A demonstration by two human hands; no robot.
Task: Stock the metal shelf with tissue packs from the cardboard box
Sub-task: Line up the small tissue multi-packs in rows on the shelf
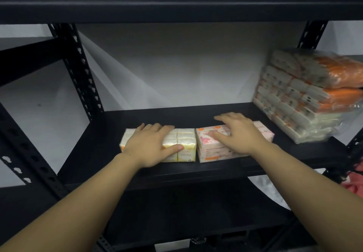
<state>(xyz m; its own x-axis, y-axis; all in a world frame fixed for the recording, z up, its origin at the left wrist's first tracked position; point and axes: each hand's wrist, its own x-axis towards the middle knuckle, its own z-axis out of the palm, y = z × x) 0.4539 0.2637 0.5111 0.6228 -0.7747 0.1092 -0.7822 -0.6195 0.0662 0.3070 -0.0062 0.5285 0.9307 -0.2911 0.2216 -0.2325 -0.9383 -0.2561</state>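
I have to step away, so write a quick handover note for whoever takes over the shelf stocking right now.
Left hand: flat on the yellow tissue pack.
Right hand: flat on the pink tissue pack.
Both packs sit side by side, touching, near the front of the metal shelf. Orange-wrapped packs are stacked at the right end.
Done: two packs placed.
Left: the cardboard box is out of view; remaining stock unknown. Shelf space remains behind and left.

- The left hand covers much of the yellow tissue pack; its print is too small to read.
- The right hand hides the middle of the pink tissue pack.
- The stack of orange tissue bundles is blurred and cut off by the right edge.
- A red item at the right edge cannot be identified.
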